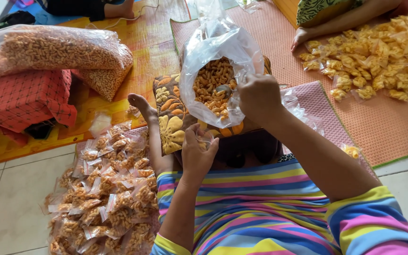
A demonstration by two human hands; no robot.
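**Filling Little Bags With Snacks**

Down by our lap, our left hand (197,153) curls its fingers round a small clear bag (206,140). The fingers are closed on it, and it looks held with its mouth up, maybe so snacks can drop in. It is too small for us to tell how full it is.

Just past it, our right hand (259,98) is at the edge of the big clear bag (218,52). Its fingers are bent tight, and we think they pinch the plastic or hold some snacks, but we cannot tell which. The big bag leans on a flowery cushion (170,113), so its mouth faces us and the curly orange snacks (213,85) are easy to reach. Something grey, maybe a scoop, lies among them.

On the floor to our left we see a heap of small filled bags (105,189), too many to count. They lie close by, likely so we can drop each one without stretching.

Farther off on the left, two big full sacks (57,49) rest on a red box (24,97). Across the pink mat (383,123), another person's hand (301,36) touches a second heap of yellow packets (383,52).

So we count two of our hands, one open big bag, two sacks and two heaps.
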